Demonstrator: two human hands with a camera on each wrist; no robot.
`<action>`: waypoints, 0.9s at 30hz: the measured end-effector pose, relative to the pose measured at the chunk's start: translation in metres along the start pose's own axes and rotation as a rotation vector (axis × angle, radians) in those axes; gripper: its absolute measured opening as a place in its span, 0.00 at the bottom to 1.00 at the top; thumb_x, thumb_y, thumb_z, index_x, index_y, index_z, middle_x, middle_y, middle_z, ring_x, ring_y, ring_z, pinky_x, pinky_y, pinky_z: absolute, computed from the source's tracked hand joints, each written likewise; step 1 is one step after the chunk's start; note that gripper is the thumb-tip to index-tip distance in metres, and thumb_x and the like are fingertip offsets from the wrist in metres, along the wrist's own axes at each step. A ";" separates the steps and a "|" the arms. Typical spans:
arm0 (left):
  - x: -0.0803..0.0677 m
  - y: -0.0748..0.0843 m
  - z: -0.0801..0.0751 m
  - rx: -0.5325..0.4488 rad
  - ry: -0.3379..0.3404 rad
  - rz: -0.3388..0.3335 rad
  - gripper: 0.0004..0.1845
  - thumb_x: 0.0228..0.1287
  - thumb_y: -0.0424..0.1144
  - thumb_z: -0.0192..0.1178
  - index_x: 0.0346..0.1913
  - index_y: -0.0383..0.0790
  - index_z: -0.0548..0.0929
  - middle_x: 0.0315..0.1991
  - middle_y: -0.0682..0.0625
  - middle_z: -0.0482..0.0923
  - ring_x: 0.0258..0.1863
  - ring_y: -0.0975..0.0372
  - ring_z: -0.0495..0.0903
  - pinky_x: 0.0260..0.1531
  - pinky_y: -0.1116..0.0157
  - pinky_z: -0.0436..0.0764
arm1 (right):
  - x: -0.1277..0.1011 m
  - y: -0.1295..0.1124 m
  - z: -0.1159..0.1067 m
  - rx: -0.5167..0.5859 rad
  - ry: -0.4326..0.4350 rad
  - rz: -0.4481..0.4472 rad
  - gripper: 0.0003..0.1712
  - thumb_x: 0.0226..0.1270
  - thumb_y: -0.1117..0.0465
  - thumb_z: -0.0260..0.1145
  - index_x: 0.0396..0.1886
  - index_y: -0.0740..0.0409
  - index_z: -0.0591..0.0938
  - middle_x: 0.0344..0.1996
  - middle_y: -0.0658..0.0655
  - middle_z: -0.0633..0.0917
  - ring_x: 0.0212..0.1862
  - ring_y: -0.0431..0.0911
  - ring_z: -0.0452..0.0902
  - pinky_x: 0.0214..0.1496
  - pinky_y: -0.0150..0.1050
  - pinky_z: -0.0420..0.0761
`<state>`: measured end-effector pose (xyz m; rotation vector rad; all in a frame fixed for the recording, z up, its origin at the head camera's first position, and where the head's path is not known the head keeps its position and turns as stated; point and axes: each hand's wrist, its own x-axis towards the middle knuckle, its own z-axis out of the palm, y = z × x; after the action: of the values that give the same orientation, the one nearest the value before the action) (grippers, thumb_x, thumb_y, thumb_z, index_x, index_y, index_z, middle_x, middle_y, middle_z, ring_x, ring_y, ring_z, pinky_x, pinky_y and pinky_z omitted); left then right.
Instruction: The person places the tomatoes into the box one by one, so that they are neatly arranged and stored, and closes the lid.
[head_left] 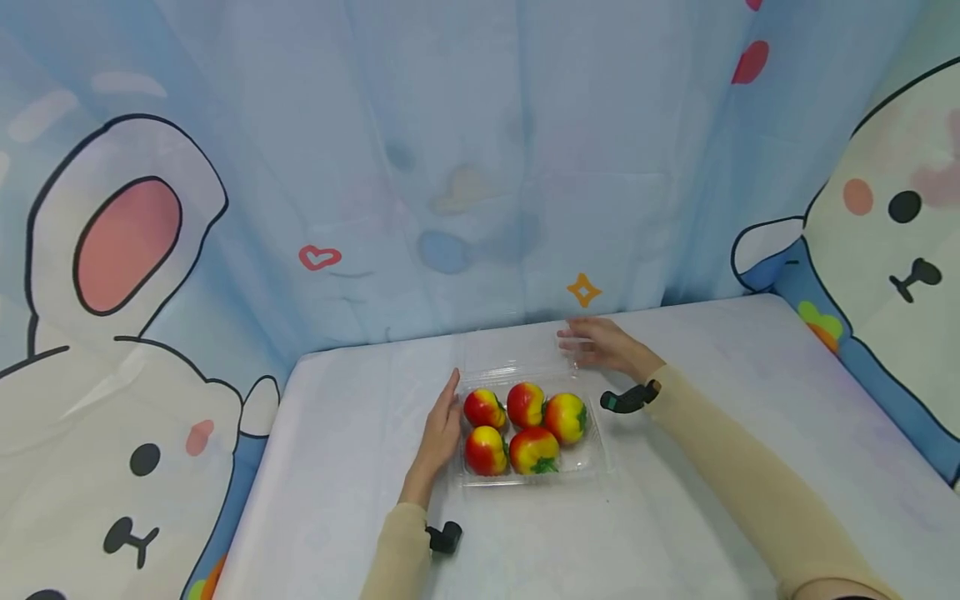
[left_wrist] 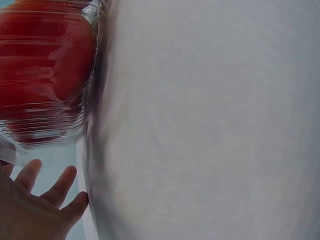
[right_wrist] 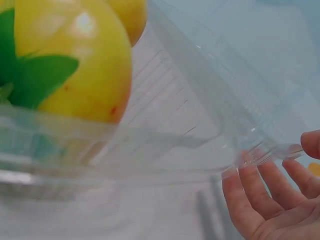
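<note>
A clear plastic clamshell box [head_left: 583, 457] lies on the white table, its transparent lid [head_left: 517, 350] raised at the back. Inside it sit several glossy red-and-yellow fruits [head_left: 534, 450] with green leaves. My left hand [head_left: 441, 429] is at the box's left side, fingers extended; the left wrist view shows them spread near its ribbed wall, with a red fruit [left_wrist: 45, 55] behind the plastic. At the back right, my right hand [head_left: 603, 343] holds the lid's corner between thumb and fingertips. Up close, the right wrist view shows this hand [right_wrist: 280, 200] and a yellow fruit [right_wrist: 95, 65].
The table [head_left: 337, 467] has a white cloth and meets a light-blue curtain [head_left: 480, 167] at its back edge. Cartoon animals are printed on the hangings at left and right. A dark wrist camera [head_left: 628, 400] sits on the right wrist, another camera [head_left: 446, 537] on the left.
</note>
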<state>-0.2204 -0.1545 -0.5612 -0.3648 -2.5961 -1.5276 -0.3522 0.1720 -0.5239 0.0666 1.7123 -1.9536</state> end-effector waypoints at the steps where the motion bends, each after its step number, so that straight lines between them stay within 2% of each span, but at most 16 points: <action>1: 0.000 0.000 0.000 -0.003 0.004 0.000 0.30 0.76 0.31 0.41 0.78 0.44 0.54 0.78 0.48 0.53 0.73 0.50 0.61 0.71 0.51 0.59 | -0.001 -0.002 0.001 -0.003 0.006 -0.012 0.36 0.81 0.55 0.47 0.80 0.58 0.44 0.74 0.67 0.60 0.73 0.59 0.60 0.69 0.51 0.69; 4: 0.001 0.001 0.000 -0.008 0.013 0.001 0.30 0.75 0.30 0.41 0.78 0.41 0.55 0.77 0.47 0.54 0.73 0.50 0.61 0.71 0.51 0.60 | -0.005 -0.009 0.001 -0.030 0.005 -0.049 0.36 0.81 0.55 0.46 0.79 0.61 0.44 0.74 0.68 0.59 0.73 0.61 0.59 0.71 0.52 0.66; 10: 0.000 0.002 0.000 -0.016 0.026 0.002 0.29 0.75 0.30 0.41 0.77 0.37 0.55 0.77 0.44 0.55 0.72 0.48 0.62 0.70 0.51 0.60 | -0.012 -0.023 0.005 -0.076 -0.004 -0.101 0.40 0.80 0.48 0.47 0.79 0.61 0.44 0.73 0.68 0.61 0.73 0.60 0.58 0.74 0.54 0.58; 18: 0.001 0.002 0.000 -0.009 0.035 -0.019 0.29 0.75 0.30 0.41 0.77 0.39 0.56 0.77 0.45 0.56 0.73 0.52 0.60 0.71 0.53 0.59 | -0.030 -0.042 0.015 -0.106 0.009 -0.197 0.38 0.80 0.45 0.46 0.79 0.59 0.49 0.73 0.68 0.62 0.72 0.61 0.60 0.73 0.53 0.61; 22: 0.001 0.003 0.001 -0.013 0.051 -0.001 0.30 0.74 0.29 0.41 0.77 0.37 0.55 0.76 0.43 0.56 0.73 0.49 0.60 0.71 0.51 0.60 | -0.037 -0.050 0.018 -0.158 0.052 -0.240 0.38 0.79 0.44 0.47 0.78 0.58 0.54 0.70 0.67 0.68 0.70 0.60 0.64 0.72 0.52 0.63; 27: -0.001 0.004 0.003 -0.027 0.062 -0.040 0.33 0.75 0.31 0.42 0.79 0.41 0.48 0.76 0.41 0.57 0.70 0.45 0.65 0.68 0.48 0.63 | -0.046 -0.053 0.020 -0.176 0.105 -0.245 0.35 0.78 0.43 0.50 0.75 0.57 0.61 0.65 0.62 0.76 0.68 0.58 0.68 0.70 0.51 0.68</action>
<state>-0.2187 -0.1502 -0.5596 -0.2654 -2.5526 -1.5619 -0.3292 0.1725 -0.4552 -0.1116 2.0366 -1.9893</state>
